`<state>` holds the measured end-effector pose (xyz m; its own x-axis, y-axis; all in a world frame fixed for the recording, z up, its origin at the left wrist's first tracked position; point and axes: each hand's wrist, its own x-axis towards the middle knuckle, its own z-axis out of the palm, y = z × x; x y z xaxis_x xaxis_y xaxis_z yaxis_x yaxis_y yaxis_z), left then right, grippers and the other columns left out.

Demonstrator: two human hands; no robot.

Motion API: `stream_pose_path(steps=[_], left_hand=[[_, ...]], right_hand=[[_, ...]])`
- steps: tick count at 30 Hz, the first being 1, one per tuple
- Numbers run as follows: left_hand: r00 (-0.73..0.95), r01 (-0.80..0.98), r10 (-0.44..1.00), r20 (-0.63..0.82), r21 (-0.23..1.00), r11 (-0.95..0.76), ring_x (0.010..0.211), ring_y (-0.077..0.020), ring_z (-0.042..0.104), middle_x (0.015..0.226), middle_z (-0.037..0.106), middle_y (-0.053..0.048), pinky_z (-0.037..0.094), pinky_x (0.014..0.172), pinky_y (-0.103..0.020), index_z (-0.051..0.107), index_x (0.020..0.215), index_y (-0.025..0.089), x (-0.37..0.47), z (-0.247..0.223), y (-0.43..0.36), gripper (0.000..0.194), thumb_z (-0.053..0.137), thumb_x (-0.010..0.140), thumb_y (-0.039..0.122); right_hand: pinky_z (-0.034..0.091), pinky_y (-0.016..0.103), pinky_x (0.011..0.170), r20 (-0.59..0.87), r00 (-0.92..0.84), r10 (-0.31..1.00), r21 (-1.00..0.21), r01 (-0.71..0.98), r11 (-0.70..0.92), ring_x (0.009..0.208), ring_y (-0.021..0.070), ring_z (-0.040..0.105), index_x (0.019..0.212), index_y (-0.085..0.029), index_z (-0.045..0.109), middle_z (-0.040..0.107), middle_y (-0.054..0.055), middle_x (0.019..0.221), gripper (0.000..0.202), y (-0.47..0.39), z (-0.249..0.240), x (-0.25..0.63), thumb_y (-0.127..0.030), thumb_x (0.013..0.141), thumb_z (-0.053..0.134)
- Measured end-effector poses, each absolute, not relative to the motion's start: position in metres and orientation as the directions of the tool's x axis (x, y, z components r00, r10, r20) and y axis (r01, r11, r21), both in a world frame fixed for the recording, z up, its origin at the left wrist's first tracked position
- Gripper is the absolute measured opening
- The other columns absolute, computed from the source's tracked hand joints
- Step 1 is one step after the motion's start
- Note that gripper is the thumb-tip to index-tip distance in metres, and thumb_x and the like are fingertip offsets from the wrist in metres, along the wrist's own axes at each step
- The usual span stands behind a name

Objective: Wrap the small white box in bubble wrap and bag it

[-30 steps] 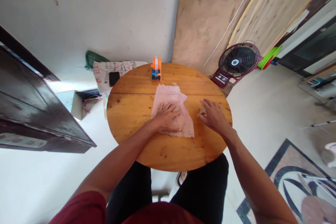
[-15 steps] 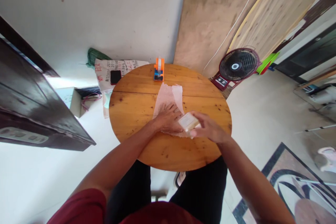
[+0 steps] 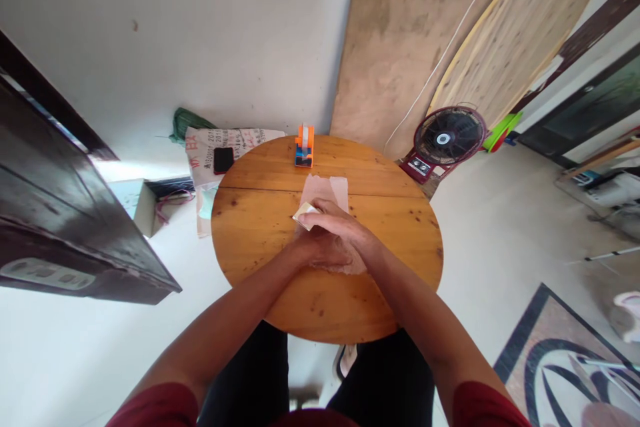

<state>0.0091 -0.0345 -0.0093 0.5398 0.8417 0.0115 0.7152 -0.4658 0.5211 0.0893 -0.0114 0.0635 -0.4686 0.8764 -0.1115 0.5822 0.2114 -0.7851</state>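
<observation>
A pale sheet of bubble wrap (image 3: 334, 190) lies on the round wooden table (image 3: 260, 227). My right hand (image 3: 336, 219) is closed on a small whitish box (image 3: 305, 215), holding it tilted above the sheet. Underneath, my left hand (image 3: 323, 248) rests on the wrap, crossed by my right hand, and its fingers are mostly hidden. An orange and blue tape dispenser (image 3: 304, 147) stands near the table's far edge.
A dark phone (image 3: 223, 160) lies on a printed sack (image 3: 250, 139) behind the table at the left. At the right stands a dark red fan (image 3: 445, 139). Boards (image 3: 390, 33) lean on the wall.
My right hand has carried the box leftward across my left hand. My left hand remains at the wrap, now largely covered. The view has shifted slightly.
</observation>
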Motion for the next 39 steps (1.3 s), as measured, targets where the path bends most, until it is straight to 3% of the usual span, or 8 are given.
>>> stream_pose_path(steps=[4, 10, 14, 17, 20, 27, 31, 39], left_hand=[[0.61, 0.665, 0.792, -0.018, 0.555, -0.499, 0.129, -0.0394, 0.047, 0.137, 0.056, -0.015, 0.037, 0.111, -0.05, 0.053, 0.134, 0.015, -0.001, -0.003, -0.036, 0.07, 0.062, 0.075, 0.052], [0.628, 0.646, 0.772, 0.098, 0.486, -0.588, 0.145, -0.0407, 0.022, 0.158, 0.029, -0.013, 0.012, 0.115, -0.065, 0.034, 0.149, 0.026, -0.006, -0.004, -0.029, 0.094, 0.069, 0.068, 0.058], [0.624, 0.59, 0.764, 0.164, 0.543, -0.598, 0.141, -0.0324, 0.033, 0.152, 0.041, -0.009, 0.021, 0.117, -0.055, 0.048, 0.14, 0.025, -0.016, -0.001, -0.021, 0.065, 0.06, 0.076, 0.031], [0.551, 0.647, 0.819, 0.161, 0.537, -0.541, 0.136, -0.0285, 0.041, 0.14, 0.053, -0.011, 0.027, 0.117, -0.046, 0.055, 0.133, 0.019, -0.026, 0.005, -0.017, 0.057, 0.054, 0.076, 0.022], [0.575, 0.711, 0.816, 0.065, 0.453, -0.538, 0.141, -0.0343, 0.034, 0.143, 0.05, -0.012, 0.019, 0.119, -0.054, 0.055, 0.132, 0.02, -0.036, 0.006, -0.018, 0.058, 0.06, 0.076, 0.037], [0.566, 0.714, 0.824, 0.02, 0.488, -0.502, 0.149, -0.0314, 0.019, 0.158, 0.03, -0.014, 0.007, 0.122, -0.054, 0.023, 0.153, 0.02, -0.046, -0.005, -0.026, 0.091, 0.064, 0.075, 0.044], [0.565, 0.695, 0.824, 0.05, 0.51, -0.507, 0.149, -0.0308, 0.02, 0.158, 0.029, -0.015, 0.007, 0.123, -0.051, 0.018, 0.154, 0.018, -0.047, -0.006, -0.026, 0.098, 0.067, 0.072, 0.043], [0.569, 0.683, 0.822, 0.028, 0.542, -0.49, 0.15, -0.0308, 0.017, 0.16, 0.026, -0.014, 0.005, 0.122, -0.051, 0.015, 0.155, 0.02, -0.049, -0.007, -0.025, 0.103, 0.069, 0.07, 0.043]], right_hand=[[0.041, 0.029, 0.068, -0.141, -0.305, 0.942, -0.788, 0.611, 0.08, 0.079, 0.0184, 0.056, 0.08, -0.021, 0.059, 0.061, 0.0, 0.083, 0.023, -0.006, 0.056, 0.101, -0.042, 0.075, 0.067], [0.046, 0.03, 0.076, -0.101, -0.276, 0.956, -0.986, 0.156, -0.059, 0.084, 0.0193, 0.061, 0.091, -0.02, 0.064, 0.068, 0.002, 0.088, 0.029, -0.001, 0.039, 0.149, -0.043, 0.072, 0.066], [0.046, 0.03, 0.075, -0.121, -0.251, 0.96, -0.993, 0.032, -0.116, 0.081, 0.0188, 0.062, 0.095, -0.019, 0.066, 0.069, 0.002, 0.089, 0.036, -0.003, 0.023, 0.173, -0.042, 0.068, 0.071], [0.045, 0.03, 0.076, -0.091, -0.289, 0.953, -0.991, 0.122, -0.057, 0.082, 0.0181, 0.06, 0.095, -0.019, 0.065, 0.068, 0.001, 0.089, 0.036, -0.005, 0.015, 0.184, -0.036, 0.064, 0.074], [0.044, 0.03, 0.076, -0.034, -0.326, 0.945, -0.964, 0.26, 0.054, 0.08, 0.0166, 0.057, 0.089, -0.019, 0.061, 0.063, -0.002, 0.084, 0.034, -0.006, 0.011, 0.188, -0.034, 0.063, 0.076], [0.045, 0.034, 0.084, 0.108, -0.438, 0.892, -0.716, 0.588, 0.376, 0.09, 0.0198, 0.057, 0.107, -0.02, 0.06, 0.063, 0.002, 0.1, 0.043, -0.012, 0.011, 0.181, -0.031, 0.068, 0.073], [0.042, 0.04, 0.099, 0.141, -0.529, 0.837, -0.693, 0.55, 0.465, 0.115, 0.0248, 0.055, 0.13, -0.02, 0.051, 0.059, 0.01, 0.127, 0.061, -0.018, 0.009, 0.186, -0.024, 0.072, 0.07], [0.048, 0.039, 0.092, 0.071, -0.523, 0.849, -0.759, 0.524, 0.387, 0.104, 0.0233, 0.064, 0.126, -0.023, 0.054, 0.067, 0.007, 0.116, 0.051, -0.017, 0.009, 0.184, -0.023, 0.077, 0.067]])
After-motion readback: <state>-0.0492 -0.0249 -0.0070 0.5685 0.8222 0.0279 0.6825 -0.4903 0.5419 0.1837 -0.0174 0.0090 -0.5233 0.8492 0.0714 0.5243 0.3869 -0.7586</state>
